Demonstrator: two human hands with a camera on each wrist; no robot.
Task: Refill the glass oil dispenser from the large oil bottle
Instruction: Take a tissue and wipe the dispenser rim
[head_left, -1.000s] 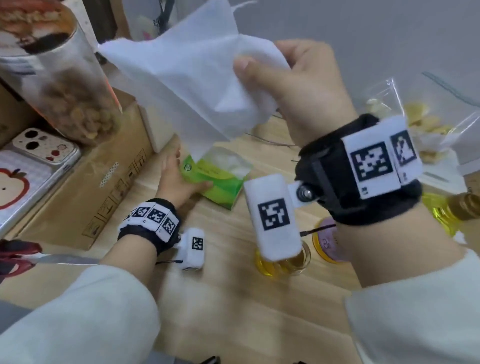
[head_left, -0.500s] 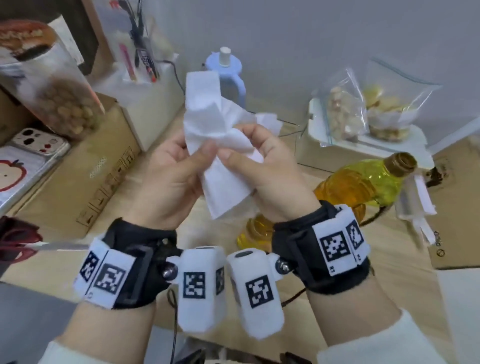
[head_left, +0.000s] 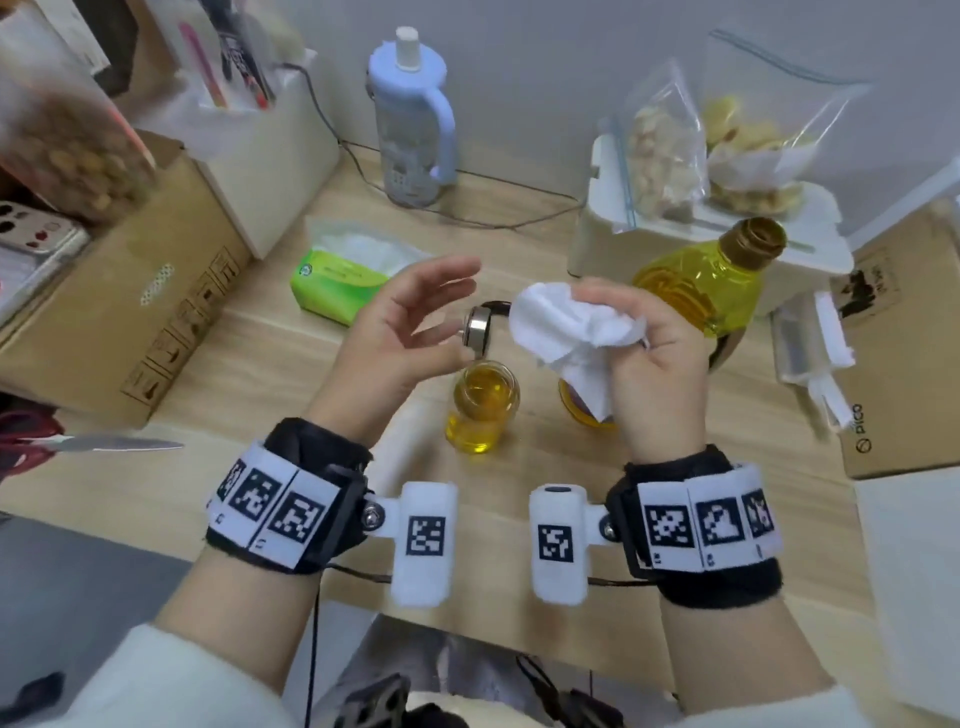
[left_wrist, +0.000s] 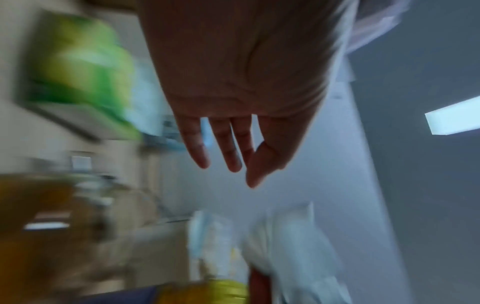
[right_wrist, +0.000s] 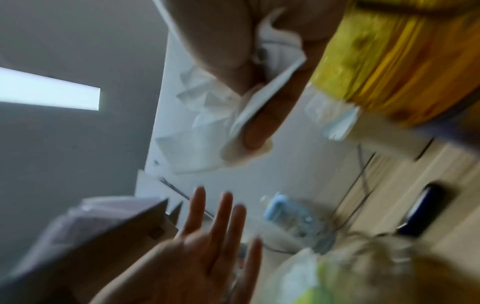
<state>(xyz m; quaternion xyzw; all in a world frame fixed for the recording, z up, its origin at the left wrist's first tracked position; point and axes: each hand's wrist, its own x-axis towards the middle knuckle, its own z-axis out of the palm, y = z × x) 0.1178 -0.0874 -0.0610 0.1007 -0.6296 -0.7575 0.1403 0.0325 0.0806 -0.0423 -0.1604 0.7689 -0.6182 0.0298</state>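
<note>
- Above the glass oil dispenser (head_left: 482, 402), to its right: the right hand (head_left: 657, 364) is clamped on a crumpled white tissue (head_left: 569, 332), fingers curled round the wad, a loose end hanging down toward the surface (head_left: 249, 364).
- Above the dispenser, to its left: the left hand (head_left: 400, 332) is raised, palm turned inward, fingers spread apart and straight, gripping nothing; the left wrist view shows the same outstretched fingers (left_wrist: 228, 152).
- Between the two hands, just above the dispenser's mouth: a round metal cap (head_left: 477, 328), tilted on edge; whether the left fingertips touch it cannot be told.
- The dispenser itself stands upright on the surface, mouth uncovered, yellow oil inside.
- Behind and to the right of the dispenser: the large oil bottle (head_left: 701, 291), uncapped, holding yellow oil, partly hidden by the right hand.
- Behind and to the left of the dispenser: a green tissue pack (head_left: 337, 280), lying on the surface.
- Far behind the dispenser, by the wall: a pale blue jug (head_left: 410, 119), upright.
</note>
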